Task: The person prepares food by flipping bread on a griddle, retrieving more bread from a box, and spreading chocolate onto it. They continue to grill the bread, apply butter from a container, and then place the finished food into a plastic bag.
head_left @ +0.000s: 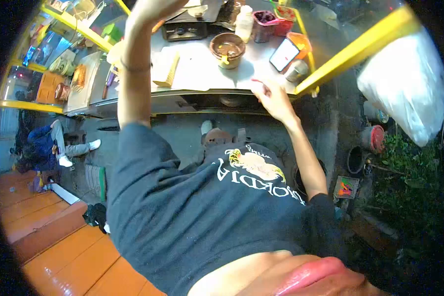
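Note:
My left hand (163,7) reaches over the counter at the top edge, its fingers cut off by the frame; the stove (185,31) is nearby. My right hand (274,101) is over the counter's front edge, fingers partly bent and apart, with small red spots at the tips; no held object can be made out. Beyond it a phone (284,54) with a lit screen leans beside a metal container (296,71). A brown bowl (228,48) with something yellow at its rim stands left of the phone. A yellow box (168,70) lies between the bowl and my left forearm.
A white bottle (244,23) and tubs of dark (264,26) and red food (284,18) stand at the back. A yellow post (360,44) and a white plastic bag (407,86) are at right. Another person (54,140) sits at far left.

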Demonstrator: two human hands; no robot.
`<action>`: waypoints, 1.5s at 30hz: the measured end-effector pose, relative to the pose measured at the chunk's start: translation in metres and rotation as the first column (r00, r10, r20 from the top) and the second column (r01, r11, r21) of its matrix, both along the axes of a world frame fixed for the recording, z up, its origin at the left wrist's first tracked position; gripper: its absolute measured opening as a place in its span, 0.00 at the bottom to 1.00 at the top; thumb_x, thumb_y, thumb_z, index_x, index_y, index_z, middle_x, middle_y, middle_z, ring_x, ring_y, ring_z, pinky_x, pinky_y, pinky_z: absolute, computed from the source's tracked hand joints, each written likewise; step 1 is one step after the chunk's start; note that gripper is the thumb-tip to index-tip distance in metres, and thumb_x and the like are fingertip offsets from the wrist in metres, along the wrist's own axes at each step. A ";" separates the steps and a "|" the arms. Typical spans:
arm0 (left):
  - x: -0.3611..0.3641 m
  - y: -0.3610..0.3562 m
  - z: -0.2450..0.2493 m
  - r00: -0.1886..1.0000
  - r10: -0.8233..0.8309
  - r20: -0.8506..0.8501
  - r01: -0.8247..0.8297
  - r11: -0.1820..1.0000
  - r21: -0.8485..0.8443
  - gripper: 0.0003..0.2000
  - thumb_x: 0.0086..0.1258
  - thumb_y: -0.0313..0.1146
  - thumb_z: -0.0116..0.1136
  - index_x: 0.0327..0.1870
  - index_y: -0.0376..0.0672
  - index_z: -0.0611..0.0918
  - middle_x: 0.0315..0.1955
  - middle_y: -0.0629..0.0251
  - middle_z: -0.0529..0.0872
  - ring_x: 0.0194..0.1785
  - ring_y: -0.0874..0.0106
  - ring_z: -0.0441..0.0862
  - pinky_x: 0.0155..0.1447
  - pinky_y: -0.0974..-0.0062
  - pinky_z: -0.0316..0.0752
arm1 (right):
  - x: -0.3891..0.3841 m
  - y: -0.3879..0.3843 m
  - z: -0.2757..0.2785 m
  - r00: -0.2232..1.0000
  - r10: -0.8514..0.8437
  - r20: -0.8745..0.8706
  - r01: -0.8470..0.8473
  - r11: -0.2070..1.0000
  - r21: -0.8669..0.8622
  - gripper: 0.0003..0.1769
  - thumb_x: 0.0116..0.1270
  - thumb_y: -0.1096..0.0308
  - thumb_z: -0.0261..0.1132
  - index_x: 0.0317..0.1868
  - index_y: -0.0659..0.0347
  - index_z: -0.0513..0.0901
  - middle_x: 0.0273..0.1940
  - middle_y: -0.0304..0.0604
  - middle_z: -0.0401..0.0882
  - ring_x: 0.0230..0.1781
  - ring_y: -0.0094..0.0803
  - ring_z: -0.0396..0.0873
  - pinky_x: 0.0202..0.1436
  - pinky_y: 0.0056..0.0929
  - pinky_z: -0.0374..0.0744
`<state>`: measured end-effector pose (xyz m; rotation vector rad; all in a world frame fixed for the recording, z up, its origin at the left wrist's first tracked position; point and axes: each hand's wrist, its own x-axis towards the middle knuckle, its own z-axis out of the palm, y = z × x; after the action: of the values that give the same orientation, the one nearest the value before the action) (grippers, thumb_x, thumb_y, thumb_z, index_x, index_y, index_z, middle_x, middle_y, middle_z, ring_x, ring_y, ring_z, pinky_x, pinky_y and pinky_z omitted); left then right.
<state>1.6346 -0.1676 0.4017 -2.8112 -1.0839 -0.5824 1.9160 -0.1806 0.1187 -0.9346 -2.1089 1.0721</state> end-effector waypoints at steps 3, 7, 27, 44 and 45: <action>-0.054 0.001 -0.159 0.777 0.602 0.183 -0.486 0.759 -0.433 0.17 0.79 0.43 0.47 0.51 0.36 0.79 0.47 0.55 0.86 0.48 0.66 0.83 0.53 0.68 0.77 | -0.027 0.024 -0.034 0.997 -0.075 0.024 0.067 0.968 0.242 0.21 0.65 0.59 0.66 0.55 0.57 0.78 0.27 0.54 0.81 0.29 0.54 0.81 0.34 0.47 0.77; -0.095 0.003 -0.347 0.602 0.797 -0.051 -0.714 0.508 -0.483 0.43 0.62 0.57 0.63 0.69 0.33 0.64 0.60 0.34 0.74 0.65 0.49 0.73 0.68 0.57 0.67 | -0.021 0.062 -0.069 0.952 -0.146 0.270 0.039 0.930 0.365 0.14 0.63 0.58 0.64 0.44 0.58 0.78 0.30 0.55 0.83 0.32 0.55 0.83 0.34 0.53 0.79; 0.027 -0.072 -0.385 -0.162 0.908 0.387 0.590 0.404 -0.699 0.22 0.75 0.41 0.52 0.61 0.34 0.73 0.54 0.57 0.82 0.55 0.63 0.82 0.60 0.65 0.77 | 0.181 -0.003 -0.056 0.833 -0.551 0.046 0.553 0.829 -0.088 0.16 0.69 0.61 0.61 0.29 0.66 0.83 0.24 0.43 0.83 0.25 0.32 0.78 0.33 0.34 0.74; 0.051 -0.080 -0.392 -0.221 0.879 0.423 0.543 0.471 -0.695 0.25 0.78 0.49 0.44 0.64 0.37 0.72 0.59 0.59 0.80 0.58 0.65 0.80 0.62 0.67 0.75 | 0.158 -0.054 -0.071 0.511 -0.776 -0.369 0.245 0.543 -0.803 0.17 0.75 0.57 0.57 0.38 0.64 0.77 0.16 0.24 0.55 0.12 0.14 0.52 0.19 0.20 0.59; 0.050 -0.079 -0.391 -0.222 0.875 0.430 0.543 0.477 -0.691 0.25 0.78 0.49 0.44 0.64 0.37 0.72 0.59 0.59 0.80 0.58 0.65 0.80 0.62 0.67 0.75 | 0.162 -0.056 -0.074 0.455 -0.793 -0.406 0.105 0.500 -0.860 0.16 0.76 0.57 0.57 0.38 0.64 0.77 0.16 0.25 0.53 0.12 0.15 0.51 0.20 0.20 0.58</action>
<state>1.6850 -0.2462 0.0108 -1.0570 -2.6478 -3.5314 2.0782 -0.2362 0.0449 -1.0598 -0.4841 1.6251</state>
